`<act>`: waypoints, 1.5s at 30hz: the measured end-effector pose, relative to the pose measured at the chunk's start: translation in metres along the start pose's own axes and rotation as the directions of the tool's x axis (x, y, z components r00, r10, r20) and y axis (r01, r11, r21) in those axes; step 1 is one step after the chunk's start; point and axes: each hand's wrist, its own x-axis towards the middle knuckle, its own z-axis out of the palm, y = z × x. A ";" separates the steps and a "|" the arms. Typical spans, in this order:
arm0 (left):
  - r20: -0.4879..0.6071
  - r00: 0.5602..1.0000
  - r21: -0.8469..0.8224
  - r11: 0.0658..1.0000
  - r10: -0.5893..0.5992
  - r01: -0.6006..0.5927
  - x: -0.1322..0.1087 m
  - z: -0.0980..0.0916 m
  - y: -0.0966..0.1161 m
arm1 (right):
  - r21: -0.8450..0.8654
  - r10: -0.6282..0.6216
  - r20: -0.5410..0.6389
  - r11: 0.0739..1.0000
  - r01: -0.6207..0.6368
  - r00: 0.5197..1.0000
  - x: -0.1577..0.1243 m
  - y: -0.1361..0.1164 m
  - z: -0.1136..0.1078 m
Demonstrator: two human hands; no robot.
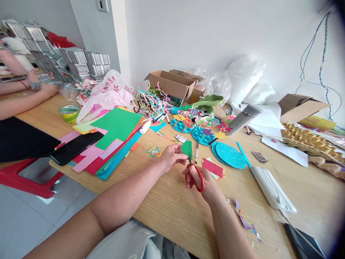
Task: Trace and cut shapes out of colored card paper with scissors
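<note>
Between the fingers of my left hand point(174, 158) is a small piece of green paper point(186, 148), held up above the table. My right hand point(206, 183) grips red-handled scissors point(199, 178), with fingers through the loops. The blades meet the lower edge of the green paper; how far they are parted is too small to tell. Just beyond my hands lie a pen point(197, 153) and a white fish cutout point(181, 138). Right of the scissors rests a little stack of red, yellow and green paper pieces point(213, 168).
Coloured sheets point(118, 122) and a black phone point(77, 147) lie left. Blue painted discs point(230, 155) and paper fish sit beyond my hands. A white power strip point(271, 189), paper scraps point(239, 214) and egg cartons point(309, 140) are right. Another person's hands point(44, 84) work far left.
</note>
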 end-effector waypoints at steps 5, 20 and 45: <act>-0.020 1.000 0.003 1.000 0.001 -0.001 -0.001 0.002 0.002 | -0.001 0.009 -0.006 1.000 -0.009 1.000 0.000 -0.001 0.000; -0.010 1.000 -0.019 1.000 0.004 -0.005 -0.002 0.003 0.003 | -0.021 0.012 -0.018 1.000 -0.012 1.000 -0.001 -0.002 0.002; 0.015 0.999 -0.044 0.998 -0.037 0.037 0.002 -0.001 0.000 | -0.028 -0.003 -0.024 1.000 0.003 1.000 0.000 -0.002 0.002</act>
